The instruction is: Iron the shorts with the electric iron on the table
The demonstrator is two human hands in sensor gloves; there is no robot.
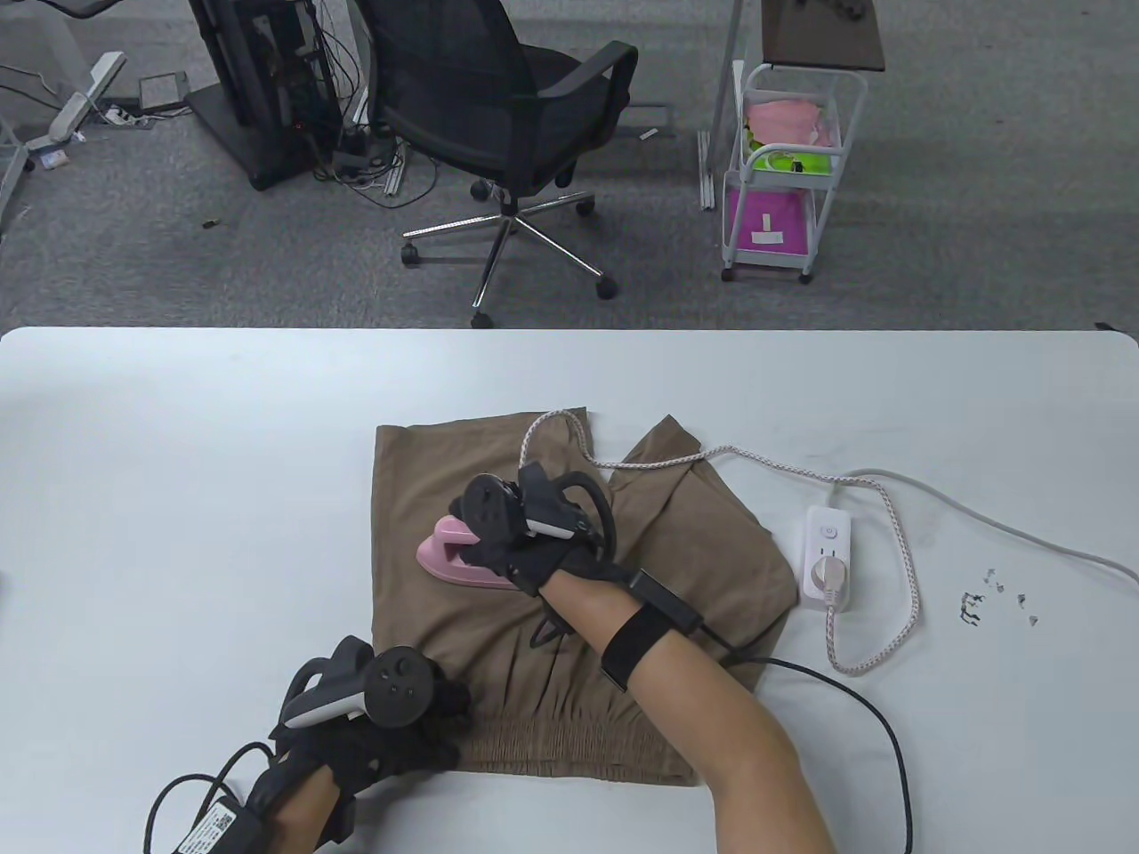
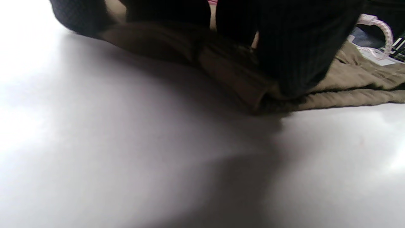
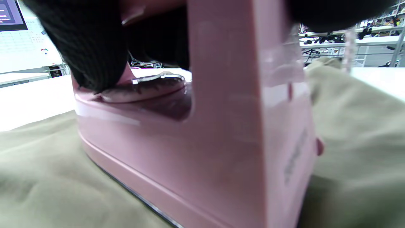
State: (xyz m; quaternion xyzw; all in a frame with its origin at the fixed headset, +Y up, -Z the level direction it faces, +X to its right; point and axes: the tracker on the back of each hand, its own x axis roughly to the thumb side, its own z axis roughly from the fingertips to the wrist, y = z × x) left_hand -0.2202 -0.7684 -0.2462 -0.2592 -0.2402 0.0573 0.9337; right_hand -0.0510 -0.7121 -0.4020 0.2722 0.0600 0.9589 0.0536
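Right hand [image 1: 521,547] has a closed grip round the pink iron [image 1: 454,556] flat on the shorts [image 1: 712,551], while left hand [image 1: 383,721] fingers press their near-left waistband onto the bench [image 1: 178,463].

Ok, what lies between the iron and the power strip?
In the table view, brown shorts fabric and the braided cord crossing it lie between the pink iron and the power strip.

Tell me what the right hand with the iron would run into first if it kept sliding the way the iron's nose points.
The right hand points the pink iron leftward. Ahead lie only flat shorts, then bare table; the way looks free, though depth is uncertain.
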